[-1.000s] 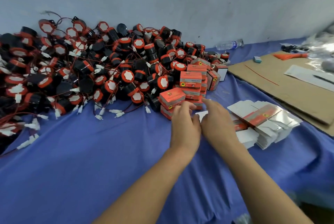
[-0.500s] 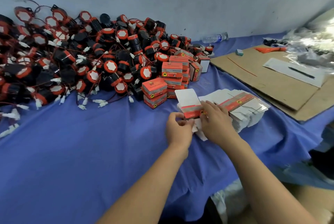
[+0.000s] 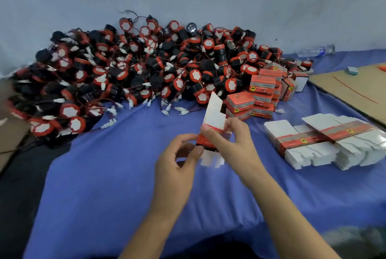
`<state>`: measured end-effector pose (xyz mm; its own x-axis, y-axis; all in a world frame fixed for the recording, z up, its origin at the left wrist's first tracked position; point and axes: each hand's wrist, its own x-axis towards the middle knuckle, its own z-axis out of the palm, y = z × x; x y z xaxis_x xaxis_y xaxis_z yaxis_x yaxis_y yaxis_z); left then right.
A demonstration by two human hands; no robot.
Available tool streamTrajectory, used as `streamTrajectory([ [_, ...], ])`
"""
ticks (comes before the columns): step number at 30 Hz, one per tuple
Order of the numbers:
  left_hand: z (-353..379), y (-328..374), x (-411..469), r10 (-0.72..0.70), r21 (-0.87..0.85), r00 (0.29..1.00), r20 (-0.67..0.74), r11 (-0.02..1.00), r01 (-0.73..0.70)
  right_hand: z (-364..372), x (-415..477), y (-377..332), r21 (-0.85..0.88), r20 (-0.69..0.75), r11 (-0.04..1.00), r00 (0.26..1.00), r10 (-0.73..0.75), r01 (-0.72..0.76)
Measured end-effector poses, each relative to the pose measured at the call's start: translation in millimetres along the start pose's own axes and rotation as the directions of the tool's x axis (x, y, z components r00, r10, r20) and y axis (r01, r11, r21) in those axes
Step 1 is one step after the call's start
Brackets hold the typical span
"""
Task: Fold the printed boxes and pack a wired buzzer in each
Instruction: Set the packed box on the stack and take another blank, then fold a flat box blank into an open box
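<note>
While it lay by the stack of flat boxes (image 3: 325,143) before, the unfolded box (image 3: 213,112) now stands upright in the centre of the frame, above the blue cloth (image 3: 117,175); the right hand (image 3: 236,143) pinches its red band, the left hand (image 3: 175,169) pinches its lower edge.

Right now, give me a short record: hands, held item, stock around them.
held item: unfolded box, upright over the blue cloth
right hand: grips its orange band
left hand: pinches its lower left edge
buzzers: heaped at back left
folded boxes: stacked beside the heap
flat boxes: bundled, right of the hands
</note>
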<state>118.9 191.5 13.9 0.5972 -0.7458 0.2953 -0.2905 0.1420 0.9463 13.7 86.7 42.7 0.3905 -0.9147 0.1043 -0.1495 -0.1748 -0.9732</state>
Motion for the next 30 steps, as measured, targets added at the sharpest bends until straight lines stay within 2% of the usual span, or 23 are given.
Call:
streamTrajectory([
  [2,-31.0,-0.9,-7.4,0.003,0.088,1.000,-0.023,0.996,-0.001,27.5,-14.2,-6.2,0.176,0.065,0.982,0.996,0.056,-0.066],
  [4,-61.6,-2.6,-15.1,-0.018,0.130,1.000,0.021,0.991,0.015,50.2,-26.6,-12.9,0.391,0.180,0.903,0.977,0.117,-0.180],
  [6,-91.6,-6.9,-26.2,-0.024,0.183,0.996,0.087,0.983,0.008,67.4,-36.0,-21.0,0.500,0.270,0.808,0.943,0.196,-0.311],
  [8,-118.5,-11.2,-37.7,-0.013,0.246,0.997,0.081,0.969,-0.008,79.8,-43.6,-26.5,0.552,0.332,0.705,0.893,0.304,-0.445],
  [10,-137.8,-13.6,-44.4,0.009,0.240,1.000,0.028,0.971,-0.015,87.9,-51.9,-30.6,0.566,0.410,0.612,0.833,0.373,-0.553],
  [13,-151.7,-14.7,-48.7,0.095,0.173,0.995,-0.014,0.981,-0.091,97.2,-70.2,-36.8,0.550,0.558,0.528,0.755,0.345,-0.647],
  [15,-159.2,-14.7,-53.0,0.150,0.203,0.988,-0.038,0.969,-0.139,103.7,-82.3,-35.9,0.554,0.574,0.484,0.732,0.366,-0.677],
  [16,-163.4,-14.9,-55.8,0.160,0.216,0.987,-0.036,0.965,-0.148,106.1,-85.9,-31.1,0.545,0.512,0.520,0.752,0.415,-0.657],
  [18,-170.7,-14.9,-62.7,0.148,0.222,0.989,-0.012,0.965,-0.142,105.1,-91.5,-27.8,0.402,0.346,0.739,0.837,0.424,-0.540],
  [19,-173.0,-14.2,-66.1,0.134,0.218,0.991,0.011,0.967,-0.133,102.3,-93.0,-29.0,0.314,0.316,0.823,0.870,0.379,-0.473],
  [20,-174.7,-13.1,-69.4,0.117,0.207,0.992,0.037,0.971,-0.122,98.6,-94.3,-29.9,0.282,0.338,0.848,0.874,0.350,-0.449],
  [24,-177.4,-4.2,-77.2,0.050,0.168,0.987,0.152,0.983,-0.075,77.4,-95.7,-28.7,0.268,0.517,0.803,0.783,0.346,-0.532],
  [28,-178.3,6.0,-80.7,0.019,0.092,0.970,0.240,0.995,-0.042,65.7,-98.6,-27.0,0.234,0.584,0.833,0.757,0.291,-0.501],
  [30,-176.6,10.2,-83.4,0.022,0.085,0.971,0.237,0.995,-0.044,63.3,-99.7,-26.3,0.230,0.605,0.832,0.744,0.285,-0.505],
])
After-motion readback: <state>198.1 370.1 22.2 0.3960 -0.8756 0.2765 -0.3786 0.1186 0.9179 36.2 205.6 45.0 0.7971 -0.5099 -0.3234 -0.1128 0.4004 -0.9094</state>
